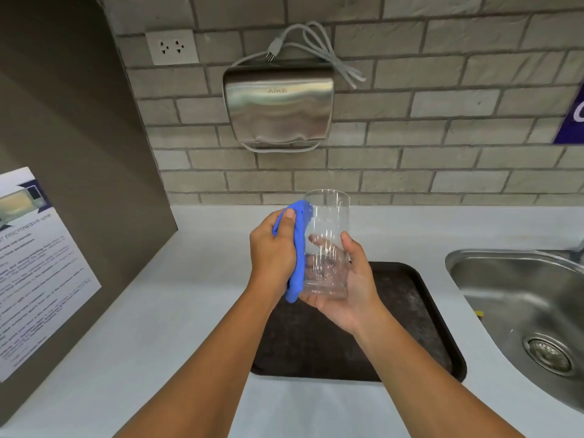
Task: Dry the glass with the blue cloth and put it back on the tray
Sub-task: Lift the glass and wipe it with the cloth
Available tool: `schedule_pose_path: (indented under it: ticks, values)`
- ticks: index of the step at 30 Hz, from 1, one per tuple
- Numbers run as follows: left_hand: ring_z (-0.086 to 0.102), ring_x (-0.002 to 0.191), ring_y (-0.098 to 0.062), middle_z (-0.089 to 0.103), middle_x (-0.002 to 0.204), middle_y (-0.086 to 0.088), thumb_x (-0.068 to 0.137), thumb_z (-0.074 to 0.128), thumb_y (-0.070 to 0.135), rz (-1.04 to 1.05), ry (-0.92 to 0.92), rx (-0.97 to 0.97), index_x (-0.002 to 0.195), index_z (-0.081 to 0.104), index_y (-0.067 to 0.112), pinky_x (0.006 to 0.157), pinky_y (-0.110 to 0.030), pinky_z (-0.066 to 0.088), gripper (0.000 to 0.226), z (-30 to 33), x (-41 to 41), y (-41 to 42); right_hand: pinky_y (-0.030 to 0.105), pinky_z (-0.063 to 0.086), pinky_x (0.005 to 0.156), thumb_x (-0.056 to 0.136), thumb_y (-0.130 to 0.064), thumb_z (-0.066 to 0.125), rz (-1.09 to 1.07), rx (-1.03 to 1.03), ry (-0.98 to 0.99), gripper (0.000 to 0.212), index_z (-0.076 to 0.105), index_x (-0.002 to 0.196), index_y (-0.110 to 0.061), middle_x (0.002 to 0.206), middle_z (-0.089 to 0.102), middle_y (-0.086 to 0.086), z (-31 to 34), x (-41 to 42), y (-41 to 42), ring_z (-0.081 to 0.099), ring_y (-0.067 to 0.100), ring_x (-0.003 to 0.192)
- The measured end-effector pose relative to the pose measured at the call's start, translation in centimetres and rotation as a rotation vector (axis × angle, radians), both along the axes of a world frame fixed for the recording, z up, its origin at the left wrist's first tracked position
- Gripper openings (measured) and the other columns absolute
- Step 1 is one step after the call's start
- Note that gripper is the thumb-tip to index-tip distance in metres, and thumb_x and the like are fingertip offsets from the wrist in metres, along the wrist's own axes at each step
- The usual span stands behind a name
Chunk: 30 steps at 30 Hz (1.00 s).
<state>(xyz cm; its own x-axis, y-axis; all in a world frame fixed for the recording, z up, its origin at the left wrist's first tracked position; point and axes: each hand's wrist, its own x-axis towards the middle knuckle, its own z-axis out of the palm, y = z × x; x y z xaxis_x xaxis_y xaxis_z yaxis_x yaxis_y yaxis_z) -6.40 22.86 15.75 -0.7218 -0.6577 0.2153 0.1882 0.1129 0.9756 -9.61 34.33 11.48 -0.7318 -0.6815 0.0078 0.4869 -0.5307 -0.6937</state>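
From the head camera, the steel hand dryer (278, 105) on the grey brick wall carries the raised word "AIKE" across its front, and its grey cord (319, 49) is looped on top with the plug hanging loose, just right of a white wall socket (172, 47). On the brown panel at the left, a printed notice (38, 267) shows the readable words "microwave use"; the smaller lines beneath are too blurred to make out. A purple sign (573, 118) at the right edge is cut off and its white lettering cannot be read. The right hand (347, 286) cups the clear glass (325, 245) from below and behind, thumb along the right wall and fingers wrapped round the far side, holding it upright in the air above the dark tray (420, 327). The left hand (275, 251) is closed round the bunched blue cloth (298, 248), thumb on top, pressing it flat against the glass's left side. The tray lies on the pale counter (189, 311), beside the steel sink (518, 311).
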Motion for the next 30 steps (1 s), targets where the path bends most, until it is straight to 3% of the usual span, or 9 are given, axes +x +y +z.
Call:
schedule_pose_path:
  ticks: [2,6,11,14,17,19,24,27,30]
  values:
    - [0.067,0.074,-0.01,0.071,0.081,0.008,0.096,0.053,0.037,0.018,0.04,-0.034,0.103,0.071,0.021,0.068,-0.028,0.055,0.025,-0.1,0.2,0.3,0.046,0.059,0.078,0.07,-0.056,0.075,-0.008,0.0,0.016,0.048,0.08,0.1,-0.019,0.099,0.077,0.012,0.0,0.0,0.1,0.075,0.031,0.091]
    - [0.069,0.093,-0.021,0.072,0.103,-0.003,0.096,0.054,0.036,0.033,0.096,-0.074,0.116,0.068,0.019,0.085,-0.044,0.058,0.03,-0.1,0.5,0.5,0.046,0.061,0.069,0.073,-0.054,0.073,-0.124,0.04,0.028,0.042,0.079,0.092,-0.017,0.09,0.078,0.012,-0.1,0.0,0.1,0.076,0.03,0.082]
    - [0.062,0.11,-0.011,0.065,0.121,0.001,0.095,0.057,0.031,0.072,0.128,-0.125,0.123,0.064,0.021,0.099,-0.035,0.05,0.03,-0.4,0.6,0.5,0.048,0.061,0.077,0.079,-0.058,0.065,-0.185,0.162,0.059,0.041,0.08,0.093,-0.022,0.1,0.078,0.01,-0.3,0.4,0.0,0.076,0.029,0.09]
    - [0.061,0.108,-0.006,0.064,0.121,0.002,0.095,0.057,0.031,0.095,0.145,-0.144,0.123,0.063,0.023,0.096,-0.027,0.05,0.03,-0.5,0.7,0.5,0.043,0.061,0.071,0.06,-0.064,0.077,-0.2,0.236,0.165,0.06,0.075,0.102,-0.021,0.098,0.079,0.008,0.2,1.0,-0.4,0.077,0.027,0.087]
    - [0.059,0.101,0.009,0.061,0.114,0.008,0.096,0.056,0.029,0.095,0.174,-0.205,0.126,0.061,0.02,0.085,-0.008,0.045,0.032,-0.6,1.0,0.6,0.04,0.062,0.066,0.043,-0.062,0.085,-0.27,0.278,0.199,0.074,0.072,0.104,-0.023,0.093,0.079,0.005,0.5,1.5,-0.8,0.078,0.026,0.083]
    - [0.054,0.097,0.017,0.056,0.107,0.013,0.096,0.057,0.024,0.112,0.217,-0.291,0.128,0.06,0.015,0.081,-0.001,0.04,0.033,-0.5,1.4,1.0,0.038,0.061,0.064,0.044,-0.062,0.085,-0.309,0.263,0.207,0.073,0.071,0.105,-0.024,0.092,0.079,0.003,0.5,1.7,-0.9,0.078,0.025,0.081]
    - [0.054,0.088,0.005,0.052,0.096,-0.001,0.091,0.062,0.017,0.159,0.363,-0.59,0.123,0.064,0.006,0.082,-0.006,0.042,0.034,-0.7,2.3,2.5,0.044,0.06,0.068,0.058,-0.062,0.081,-0.272,0.214,0.185,0.066,0.072,0.113,-0.025,0.109,0.076,0.013,0.5,1.9,-0.8,0.075,0.029,0.089]
    - [0.058,0.093,0.007,0.057,0.097,0.007,0.094,0.059,0.02,0.159,0.335,-0.436,0.122,0.065,0.011,0.083,-0.007,0.044,0.029,-0.5,2.2,1.9,0.047,0.06,0.071,0.065,-0.054,0.08,-0.19,0.147,0.147,0.053,0.074,0.109,-0.026,0.104,0.076,0.014,0.3,1.7,-0.4,0.074,0.029,0.086]
    - [0.066,0.096,-0.006,0.069,0.103,0.004,0.098,0.052,0.028,0.118,0.131,-0.145,0.117,0.067,0.017,0.086,-0.023,0.055,0.026,-0.9,1.9,0.7,0.045,0.06,0.069,0.064,-0.054,0.08,-0.12,0.086,0.127,0.048,0.075,0.102,-0.025,0.094,0.075,0.009,0.0,1.6,-0.1,0.074,0.028,0.08]
